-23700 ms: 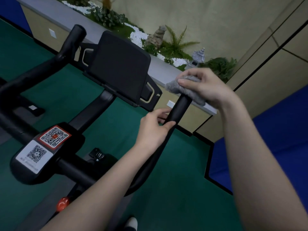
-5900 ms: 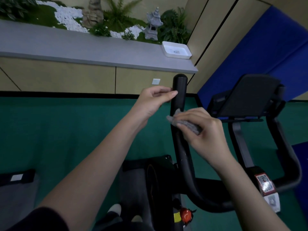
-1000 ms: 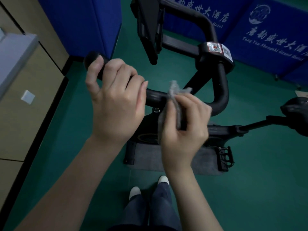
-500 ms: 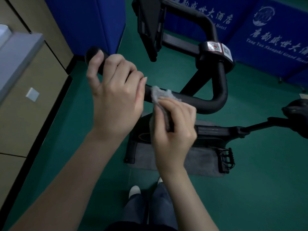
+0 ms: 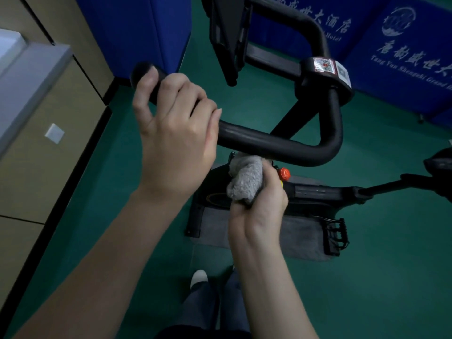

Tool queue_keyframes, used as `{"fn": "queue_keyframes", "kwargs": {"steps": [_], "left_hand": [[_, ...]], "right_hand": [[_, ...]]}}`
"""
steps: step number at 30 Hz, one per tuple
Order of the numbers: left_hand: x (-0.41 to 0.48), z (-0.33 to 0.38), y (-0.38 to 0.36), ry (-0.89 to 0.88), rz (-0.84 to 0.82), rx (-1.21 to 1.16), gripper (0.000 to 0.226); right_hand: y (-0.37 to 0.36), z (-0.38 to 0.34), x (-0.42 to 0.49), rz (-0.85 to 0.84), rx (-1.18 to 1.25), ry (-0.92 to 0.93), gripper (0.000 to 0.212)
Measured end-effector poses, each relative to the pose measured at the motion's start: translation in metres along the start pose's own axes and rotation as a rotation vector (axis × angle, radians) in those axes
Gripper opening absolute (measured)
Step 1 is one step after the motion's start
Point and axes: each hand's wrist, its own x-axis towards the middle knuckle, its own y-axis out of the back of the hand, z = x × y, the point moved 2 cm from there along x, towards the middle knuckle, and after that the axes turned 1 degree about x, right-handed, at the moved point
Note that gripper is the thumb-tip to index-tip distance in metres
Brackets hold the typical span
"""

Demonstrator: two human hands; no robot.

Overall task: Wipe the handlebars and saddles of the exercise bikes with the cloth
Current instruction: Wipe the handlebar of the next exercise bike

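Observation:
A black exercise bike stands in front of me. Its curved black handlebar (image 5: 276,143) runs from a rounded end at the upper left to a bend at the right. My left hand (image 5: 171,133) grips the handlebar near that left end, fingers wrapped over the top. Just below the bar, my right hand (image 5: 259,201) holds a bunched grey cloth (image 5: 244,182); the cloth is off the bar. The edge of the black saddle (image 5: 440,167) shows at the far right.
A black tablet holder (image 5: 227,35) rises behind the bar, beside a clamp with QR stickers (image 5: 327,67). A red knob (image 5: 284,173) sits on the frame. Blue banners stand behind, a beige cabinet (image 5: 49,148) at left. A grey mat (image 5: 293,238) lies on the green floor.
My right hand has come off the handlebar and dropped below it with the cloth bunched in its fingers. My left hand keeps its grip near the bar's end.

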Motion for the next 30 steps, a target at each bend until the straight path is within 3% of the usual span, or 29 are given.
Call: {"fn": "queue_keyframes", "kwargs": {"steps": [3,7,16,27,30], "left_hand": [[0.0,0.0,0.0,-0.004,-0.004,0.007,0.029],[0.0,0.001,0.0,-0.001,-0.004,0.019,0.03],[0.0,0.002,0.0,0.001,-0.008,0.025,0.03],[-0.001,0.003,0.0,0.002,-0.007,0.026,0.028],[-0.001,0.002,0.0,-0.003,-0.012,0.019,0.028]], "right_hand": [[-0.001,0.003,-0.007,-0.116,0.099,-0.097,0.009],[-0.006,0.006,-0.014,-0.204,0.217,-0.169,0.043],[-0.006,0.004,-0.006,-0.269,-0.053,-0.112,0.027],[0.003,0.006,-0.001,-0.286,-0.192,0.022,0.017],[0.013,-0.005,0.006,-0.22,-0.146,0.051,0.018]]}}
